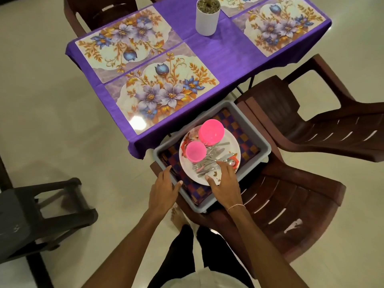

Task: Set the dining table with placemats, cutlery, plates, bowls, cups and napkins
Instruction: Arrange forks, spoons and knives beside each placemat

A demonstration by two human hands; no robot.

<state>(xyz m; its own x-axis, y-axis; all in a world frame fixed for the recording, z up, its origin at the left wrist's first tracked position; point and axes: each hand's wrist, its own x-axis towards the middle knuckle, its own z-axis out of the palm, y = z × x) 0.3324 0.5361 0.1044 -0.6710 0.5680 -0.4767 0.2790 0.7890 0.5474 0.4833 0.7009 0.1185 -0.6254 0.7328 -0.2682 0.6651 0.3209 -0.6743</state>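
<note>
Item one, tabletop (218, 59): purple cloth, dressed with flowered placemats, the nearest (162, 90) at the edge closest to me, a second (124, 40) just beyond it, a third (280, 26) across the cloth and a fourth (234, 5) partly cut off at the top; a white pot (207, 19) stands between them. No plate, bowl, cup, cutlery or napkin lies on any mat yet, so I judge the placemat step done and the crockery step just opening. Item two, grey tub (264, 146): seated on a brown chair (291, 194) just beside the tabletop's near corner, lined with checked cloth (247, 142), possibly the napkins, though I cannot tell. Item three, white plate (232, 142): inside the tub, carrying a pink bowl (211, 132), a smaller pink cup (195, 151) and a loose heap of cutlery (209, 161). Item four, hands: left hand (164, 188) released, fingers straight, resting against the tub's near rim; right hand (224, 181) spread over the cutlery with fingertips touching the heap and thumb at the plate's edge, nothing plainly grasped. Step in hand, by my reading: picking cutlery out of the pile. The next move calls for pinching out single pieces without dragging the tangle or knocking the cup beside it, while the left hand steadies the tub on the chair.
</note>
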